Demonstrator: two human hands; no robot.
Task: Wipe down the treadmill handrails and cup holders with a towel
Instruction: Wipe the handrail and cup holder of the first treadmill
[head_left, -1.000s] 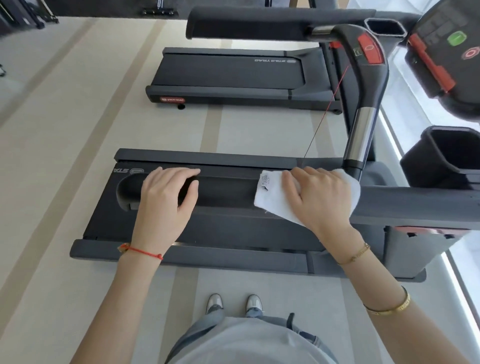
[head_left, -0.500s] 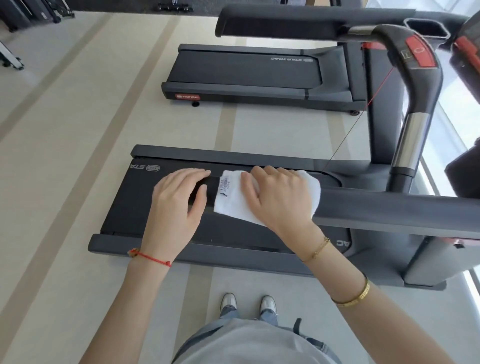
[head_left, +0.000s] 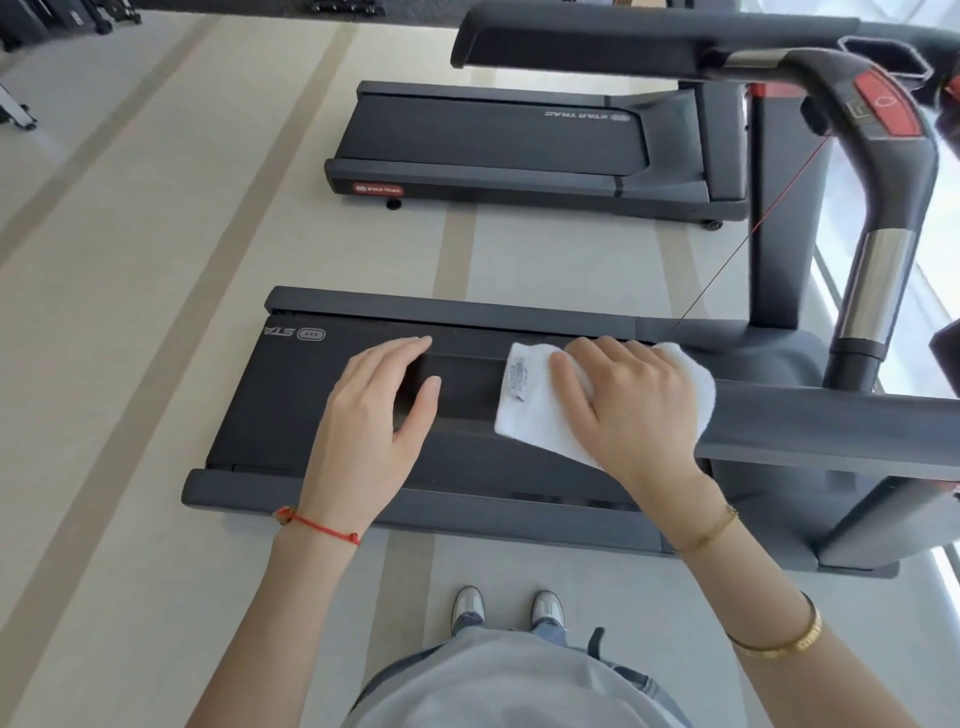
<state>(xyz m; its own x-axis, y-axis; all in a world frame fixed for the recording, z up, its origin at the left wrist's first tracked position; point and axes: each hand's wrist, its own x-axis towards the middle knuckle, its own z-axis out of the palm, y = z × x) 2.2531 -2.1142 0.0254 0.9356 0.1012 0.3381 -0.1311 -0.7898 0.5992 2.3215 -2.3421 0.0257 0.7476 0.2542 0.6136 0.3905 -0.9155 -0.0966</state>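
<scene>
1. While the left hand (head_left: 371, 415) rests on the near rail (head_left: 831, 421) with its fingers curled over the far edge, the right hand (head_left: 631, 410) presses the towel (head_left: 535, 415) flat onto that rail, fingers spread and laid over the cloth rather than pinching it.
2. The towel sits at 3 o'clock from the left hand, with a short bare stretch of rail between them; its label faces up at the towel's 9 o'clock edge.
3. Compared with a second ago, the gap between the hands is narrower than at first, so the towel has travelled along the rail toward the left hand.
4. Over the last half second the hands sit somewhat further apart, though the head also moves, so I cannot be sure which way the stroke now runs.
5. I judge the near rail to be mid-wipe: the stretch under and beyond the left hand looks untouched.
6. The far rail (head_left: 597, 47) at 12 o'clock and the cup holder (head_left: 885, 62) at 1 o'clock are well apart from the towel and probably still await wiping.
</scene>
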